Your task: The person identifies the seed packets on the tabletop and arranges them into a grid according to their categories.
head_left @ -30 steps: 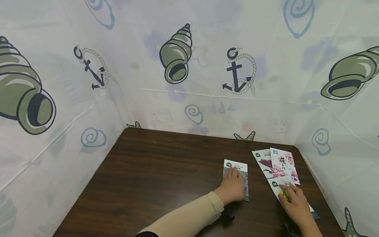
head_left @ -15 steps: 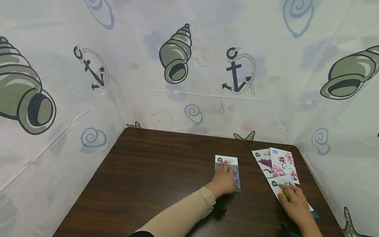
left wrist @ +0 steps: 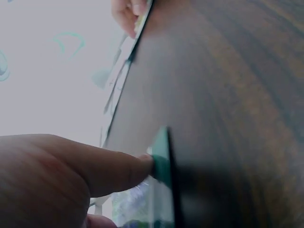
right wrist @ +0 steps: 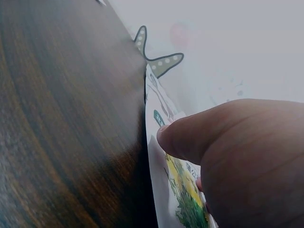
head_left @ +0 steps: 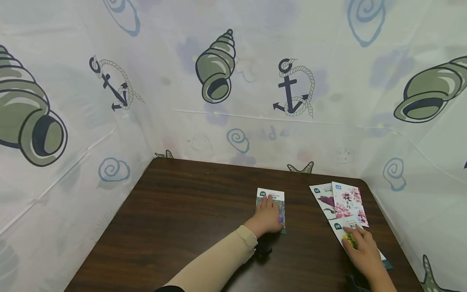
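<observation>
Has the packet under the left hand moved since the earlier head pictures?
Yes, the packet has moved leftward and slightly toward the far edge of the table.

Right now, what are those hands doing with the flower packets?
A person's left hand rests on a purple-flower packet on the dark wooden table. Their right hand rests on a yellow-flower packet further right. Just beyond that, a pink-blossom packet partly overlaps a magenta-flower packet.

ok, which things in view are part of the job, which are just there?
Probably the job:
violet-flower packet, under the left hand
yellow-flower packet, under the right hand
pink-blossom packet and dark-petal packet, just beyond

Just there:
brown table
printed sheet
</observation>
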`<state>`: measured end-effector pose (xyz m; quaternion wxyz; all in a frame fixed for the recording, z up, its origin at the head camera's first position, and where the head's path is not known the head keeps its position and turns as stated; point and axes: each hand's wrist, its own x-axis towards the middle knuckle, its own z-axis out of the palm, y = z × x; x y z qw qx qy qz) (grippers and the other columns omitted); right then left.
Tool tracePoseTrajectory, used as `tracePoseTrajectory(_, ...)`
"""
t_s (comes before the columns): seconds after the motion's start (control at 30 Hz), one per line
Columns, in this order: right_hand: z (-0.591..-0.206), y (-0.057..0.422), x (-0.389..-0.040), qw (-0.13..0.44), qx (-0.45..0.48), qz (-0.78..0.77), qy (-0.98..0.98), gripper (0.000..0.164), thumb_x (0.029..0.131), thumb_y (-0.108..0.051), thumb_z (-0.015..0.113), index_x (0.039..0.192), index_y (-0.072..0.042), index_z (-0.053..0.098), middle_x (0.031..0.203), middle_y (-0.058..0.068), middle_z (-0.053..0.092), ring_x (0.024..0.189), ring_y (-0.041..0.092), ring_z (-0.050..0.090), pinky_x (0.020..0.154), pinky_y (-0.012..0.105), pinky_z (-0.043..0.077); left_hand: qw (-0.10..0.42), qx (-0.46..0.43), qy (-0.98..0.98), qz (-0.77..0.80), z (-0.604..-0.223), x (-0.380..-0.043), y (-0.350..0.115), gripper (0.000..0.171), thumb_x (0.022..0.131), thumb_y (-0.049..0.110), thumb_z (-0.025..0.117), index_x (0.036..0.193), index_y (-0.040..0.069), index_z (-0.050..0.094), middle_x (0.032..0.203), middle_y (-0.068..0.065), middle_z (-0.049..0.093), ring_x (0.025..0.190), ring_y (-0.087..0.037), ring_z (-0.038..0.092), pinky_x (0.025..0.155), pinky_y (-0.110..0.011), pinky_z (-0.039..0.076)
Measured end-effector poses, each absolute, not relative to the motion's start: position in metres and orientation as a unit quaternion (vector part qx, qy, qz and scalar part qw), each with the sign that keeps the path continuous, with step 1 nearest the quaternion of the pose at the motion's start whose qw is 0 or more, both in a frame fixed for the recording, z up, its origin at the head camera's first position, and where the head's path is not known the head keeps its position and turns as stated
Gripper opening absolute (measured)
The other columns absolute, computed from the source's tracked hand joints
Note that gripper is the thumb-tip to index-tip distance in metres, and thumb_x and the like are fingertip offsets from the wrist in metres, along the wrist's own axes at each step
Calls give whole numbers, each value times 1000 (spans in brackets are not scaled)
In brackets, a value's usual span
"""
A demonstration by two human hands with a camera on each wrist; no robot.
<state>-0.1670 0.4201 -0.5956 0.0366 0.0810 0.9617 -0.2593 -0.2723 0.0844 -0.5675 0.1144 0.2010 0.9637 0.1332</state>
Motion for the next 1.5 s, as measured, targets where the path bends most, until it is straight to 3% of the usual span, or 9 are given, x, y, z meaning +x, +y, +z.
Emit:
tracePoseTrajectory(0.3, -596, 421, -165, 37, 75, -262, 962, 60, 111, -38, 63, 159, -6, 49, 165, 45, 21, 147, 73, 26, 115, 86, 28, 111, 195, 960, 168, -573, -280, 67, 95, 102, 51, 75, 169, 0, 33, 181, -25, 19, 170, -43, 18, 136, -57, 26)
tracePoseTrajectory(0.83, -597, 422, -168, 36, 80, -258, 962, 62, 110, -40, 63, 160, -6, 48, 166, 44, 20, 147, 72, 25, 116, 87, 28, 106, 187, 961, 175, -567, -301, 35, 92, 102, 51, 75, 169, 2, 36, 181, -26, 18, 169, -45, 17, 136, -59, 24)
tracePoseTrajectory(1.1, -598, 423, -169, 46, 84, -261, 961, 65, 110, -43, 62, 162, -6, 46, 167, 44, 17, 149, 72, 21, 117, 87, 25, 113, 185, 956, 199, -573, -315, 18, 93, 102, 50, 74, 171, 3, 33, 182, -25, 13, 171, -45, 9, 138, -58, 18)
tracePoseTrajectory(1.5, -596, 421, -169, 44, 84, -257, 962, 63, 110, -39, 62, 161, -5, 47, 166, 46, 18, 149, 73, 22, 117, 88, 24, 117, 189, 953, 208, -574, -336, -8, 96, 103, 49, 74, 171, 0, 30, 182, -26, 10, 171, -46, 8, 139, -59, 17)
